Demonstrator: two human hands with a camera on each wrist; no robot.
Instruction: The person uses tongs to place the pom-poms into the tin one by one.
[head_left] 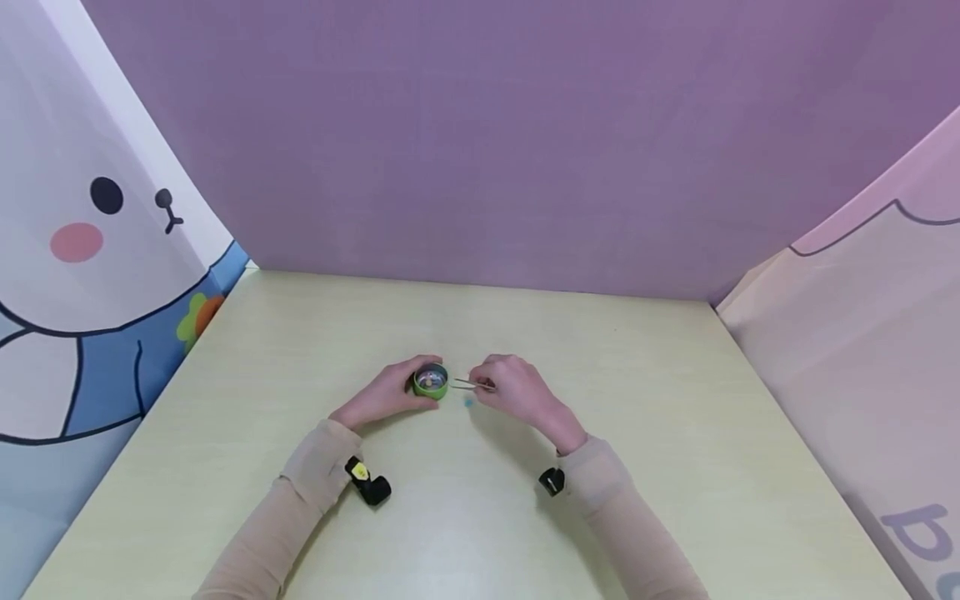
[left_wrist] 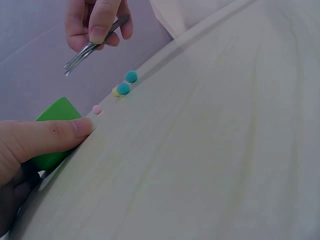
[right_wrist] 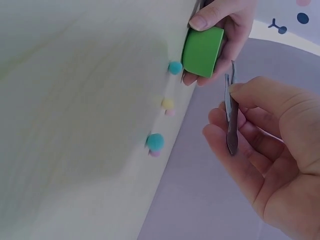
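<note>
Pinched in the right hand (head_left: 519,392) are tweezers (right_wrist: 232,132), tips apart, maybe because the balls (right_wrist: 155,142) are small. The left hand (head_left: 388,392) grips the cup (right_wrist: 202,52), likely to steady it.

- Pale, wood-grained tabletop (head_left: 450,533)
- On it: two round teal balls (right_wrist: 156,142); one round yellow ball (right_wrist: 168,103); two round pink balls (right_wrist: 170,113)
- Round green cup (right_wrist: 203,51), contact with surface unclear
</note>
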